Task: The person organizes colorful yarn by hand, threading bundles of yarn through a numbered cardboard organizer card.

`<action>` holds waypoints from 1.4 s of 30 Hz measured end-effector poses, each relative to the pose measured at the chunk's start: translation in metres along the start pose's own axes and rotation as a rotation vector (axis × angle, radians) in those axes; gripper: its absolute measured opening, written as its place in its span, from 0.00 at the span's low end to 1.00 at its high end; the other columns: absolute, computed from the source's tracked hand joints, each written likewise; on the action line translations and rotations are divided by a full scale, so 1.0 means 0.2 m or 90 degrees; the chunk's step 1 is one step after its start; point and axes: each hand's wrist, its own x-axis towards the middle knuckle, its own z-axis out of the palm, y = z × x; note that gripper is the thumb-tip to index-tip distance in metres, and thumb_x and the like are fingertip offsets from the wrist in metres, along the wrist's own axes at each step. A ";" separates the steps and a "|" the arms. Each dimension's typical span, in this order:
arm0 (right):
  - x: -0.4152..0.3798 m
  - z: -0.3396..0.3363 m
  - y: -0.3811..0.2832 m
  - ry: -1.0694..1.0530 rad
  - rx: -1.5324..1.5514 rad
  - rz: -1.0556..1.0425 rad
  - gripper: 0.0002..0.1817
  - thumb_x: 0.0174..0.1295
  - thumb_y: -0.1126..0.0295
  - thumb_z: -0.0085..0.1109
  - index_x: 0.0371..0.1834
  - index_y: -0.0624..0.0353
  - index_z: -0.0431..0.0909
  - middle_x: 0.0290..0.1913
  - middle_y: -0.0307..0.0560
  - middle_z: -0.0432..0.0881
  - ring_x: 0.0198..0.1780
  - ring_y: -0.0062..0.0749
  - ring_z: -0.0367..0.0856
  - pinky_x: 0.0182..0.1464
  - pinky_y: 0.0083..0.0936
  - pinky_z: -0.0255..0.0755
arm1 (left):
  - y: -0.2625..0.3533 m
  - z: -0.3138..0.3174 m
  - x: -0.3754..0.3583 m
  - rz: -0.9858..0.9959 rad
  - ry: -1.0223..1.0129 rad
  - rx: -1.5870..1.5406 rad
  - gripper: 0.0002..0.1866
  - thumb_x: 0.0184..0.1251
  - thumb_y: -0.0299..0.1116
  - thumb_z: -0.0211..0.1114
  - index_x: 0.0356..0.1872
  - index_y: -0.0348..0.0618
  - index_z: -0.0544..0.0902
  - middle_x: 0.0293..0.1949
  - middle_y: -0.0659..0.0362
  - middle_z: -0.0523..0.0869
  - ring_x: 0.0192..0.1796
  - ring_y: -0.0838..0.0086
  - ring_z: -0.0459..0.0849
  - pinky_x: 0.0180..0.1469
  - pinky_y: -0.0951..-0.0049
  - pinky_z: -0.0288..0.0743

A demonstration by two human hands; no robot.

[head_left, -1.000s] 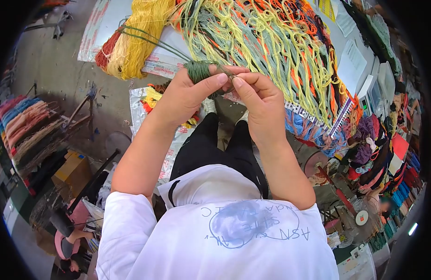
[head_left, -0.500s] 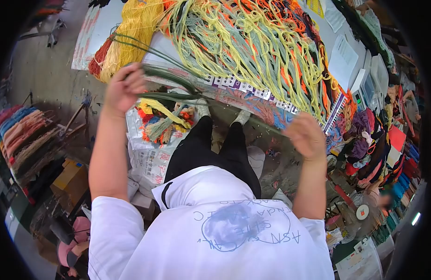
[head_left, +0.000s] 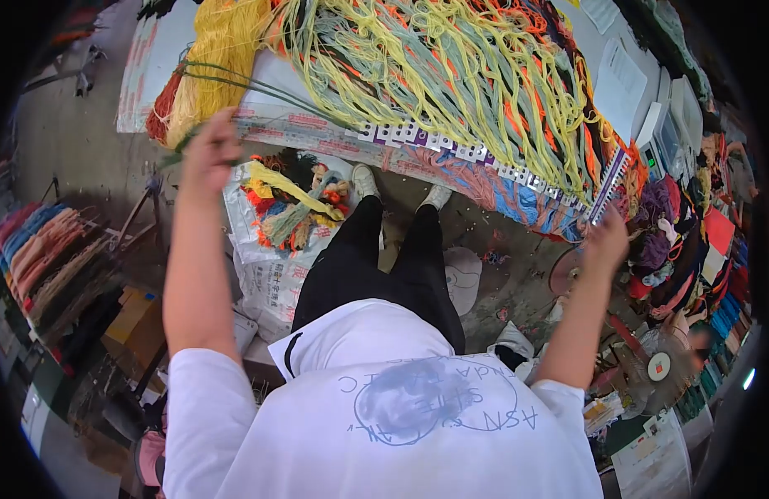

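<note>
My left hand (head_left: 211, 154) is closed beside the front left edge of the table, with a short bit of dark green thread (head_left: 171, 159) showing at its side. Two longer green strands (head_left: 259, 86) run above it, from the yellow thread bundle (head_left: 226, 50) to the row of cards. My right hand (head_left: 607, 241) is blurred at the near end of a white and purple punched card (head_left: 607, 188); whether its fingers touch the card cannot be made out. Yellow, grey-green and orange threads (head_left: 434, 75) hang from several punched cards (head_left: 451, 150) along the table edge.
A bag with coloured yarn scraps (head_left: 293, 204) lies on the floor below the table. Racks of yarn (head_left: 47, 249) stand at left. Paper sheets (head_left: 621, 75), a device with a green display (head_left: 659, 154) and dark yarn bundles (head_left: 650, 224) are at right.
The dark green strands stretched between my hands no longer span them. My left hand has moved slightly left and down; my right hand has swung right to the end of the purple card.
</note>
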 end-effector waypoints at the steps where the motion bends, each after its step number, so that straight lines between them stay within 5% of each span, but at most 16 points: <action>1: 0.00 0.21 0.15 -0.008 -0.015 0.045 0.18 0.63 0.67 0.50 0.54 0.62 0.74 0.38 0.38 0.75 0.29 0.20 0.69 0.28 0.17 0.64 | -0.15 0.09 0.03 -0.030 -0.083 0.040 0.14 0.61 0.34 0.64 0.45 0.40 0.81 0.23 0.71 0.72 0.18 0.89 0.60 0.20 0.86 0.56; 3: -0.15 0.73 0.30 -0.130 -0.088 0.090 0.15 0.60 0.64 0.56 0.47 0.59 0.80 0.32 0.34 0.76 0.29 0.16 0.68 0.28 0.13 0.59 | -0.42 0.31 0.07 -0.014 -0.063 0.309 0.12 0.59 0.36 0.64 0.43 0.45 0.84 0.39 0.63 0.84 0.24 0.84 0.74 0.25 0.83 0.68; 5: -0.29 1.09 0.39 -0.288 -0.177 0.062 0.12 0.58 0.67 0.58 0.43 0.60 0.82 0.27 0.33 0.77 0.25 0.14 0.67 0.26 0.14 0.60 | -0.68 0.44 0.13 -0.038 -0.094 0.384 0.13 0.57 0.37 0.64 0.43 0.46 0.85 0.38 0.63 0.85 0.29 0.79 0.79 0.30 0.76 0.73; 6: -0.35 1.22 0.39 -0.333 -0.168 0.079 0.10 0.55 0.68 0.62 0.37 0.61 0.84 0.24 0.39 0.82 0.26 0.20 0.78 0.31 0.20 0.70 | -0.77 0.49 0.15 -0.026 -0.076 0.430 0.13 0.57 0.36 0.63 0.42 0.45 0.84 0.36 0.62 0.85 0.31 0.78 0.81 0.32 0.74 0.75; 8: -0.34 1.38 0.59 -0.331 -0.286 -0.041 0.09 0.52 0.66 0.63 0.33 0.59 0.85 0.24 0.42 0.83 0.26 0.23 0.80 0.32 0.22 0.71 | -0.88 0.54 0.18 0.043 -0.047 0.571 0.13 0.57 0.34 0.60 0.42 0.42 0.84 0.34 0.59 0.86 0.33 0.75 0.83 0.34 0.70 0.76; 11: -0.36 1.48 0.67 -0.300 -0.344 -0.052 0.09 0.49 0.64 0.65 0.29 0.57 0.85 0.24 0.43 0.84 0.26 0.29 0.82 0.33 0.25 0.73 | -0.94 0.57 0.21 0.102 -0.022 0.681 0.12 0.58 0.30 0.57 0.42 0.40 0.84 0.31 0.54 0.87 0.31 0.70 0.84 0.29 0.69 0.77; 15: -0.37 1.51 0.68 -0.269 -0.332 0.014 0.09 0.48 0.64 0.66 0.29 0.56 0.85 0.25 0.42 0.84 0.27 0.29 0.82 0.33 0.25 0.73 | -0.93 0.58 0.24 -0.019 -0.084 0.508 0.12 0.63 0.31 0.57 0.46 0.39 0.81 0.33 0.61 0.86 0.30 0.78 0.83 0.23 0.76 0.73; 18: -0.40 1.52 0.65 -0.244 -0.355 -0.003 0.08 0.48 0.65 0.65 0.27 0.56 0.84 0.27 0.43 0.84 0.28 0.33 0.82 0.35 0.27 0.74 | -0.90 0.59 0.25 -0.112 -0.101 0.382 0.08 0.61 0.30 0.60 0.39 0.41 0.83 0.34 0.62 0.84 0.27 0.78 0.82 0.22 0.78 0.73; 22: -0.45 1.50 0.67 -0.275 -0.385 -0.262 0.06 0.51 0.71 0.61 0.31 0.59 0.83 0.32 0.46 0.81 0.33 0.41 0.80 0.36 0.32 0.74 | -0.91 0.56 0.30 -0.131 -0.110 0.414 0.07 0.59 0.32 0.64 0.36 0.40 0.84 0.30 0.62 0.84 0.23 0.81 0.78 0.22 0.79 0.72; 25: -0.49 1.47 0.69 -0.320 -0.347 -0.321 0.07 0.51 0.73 0.60 0.33 0.59 0.84 0.33 0.47 0.81 0.34 0.42 0.80 0.36 0.32 0.74 | -0.94 0.55 0.31 -0.097 -0.093 0.396 0.07 0.57 0.32 0.66 0.32 0.39 0.84 0.25 0.63 0.83 0.21 0.81 0.76 0.21 0.79 0.71; 31: -0.46 1.43 0.64 -0.321 -0.339 -0.241 0.11 0.52 0.72 0.60 0.39 0.56 0.82 0.34 0.45 0.80 0.34 0.40 0.81 0.37 0.30 0.74 | -0.93 0.55 0.27 0.002 -0.008 0.401 0.07 0.54 0.33 0.66 0.28 0.40 0.84 0.24 0.64 0.82 0.24 0.81 0.77 0.24 0.77 0.72; 34: -0.42 1.37 0.58 -0.297 -0.481 -0.294 0.13 0.52 0.68 0.62 0.42 0.52 0.80 0.36 0.43 0.78 0.35 0.40 0.80 0.37 0.33 0.74 | -0.79 0.50 0.22 -0.050 0.002 0.218 0.04 0.58 0.31 0.62 0.33 0.44 0.80 0.29 0.67 0.80 0.21 0.85 0.70 0.26 0.79 0.69; 38: -0.37 1.35 0.58 -0.305 -0.667 -0.401 0.06 0.49 0.68 0.62 0.31 0.51 0.79 0.35 0.42 0.74 0.36 0.41 0.79 0.35 0.37 0.73 | -0.59 0.37 0.14 -0.234 -0.159 -0.164 0.05 0.59 0.32 0.55 0.33 0.43 0.76 0.34 0.58 0.82 0.11 0.84 0.55 0.29 0.76 0.69; 42: -0.35 1.35 0.55 -0.288 -0.598 -0.564 0.02 0.47 0.69 0.61 0.25 0.52 0.79 0.33 0.43 0.74 0.38 0.43 0.76 0.41 0.36 0.70 | -0.60 0.28 0.16 -0.316 -0.326 -0.267 0.10 0.65 0.32 0.51 0.44 0.42 0.76 0.20 0.68 0.69 0.11 0.85 0.54 0.24 0.78 0.63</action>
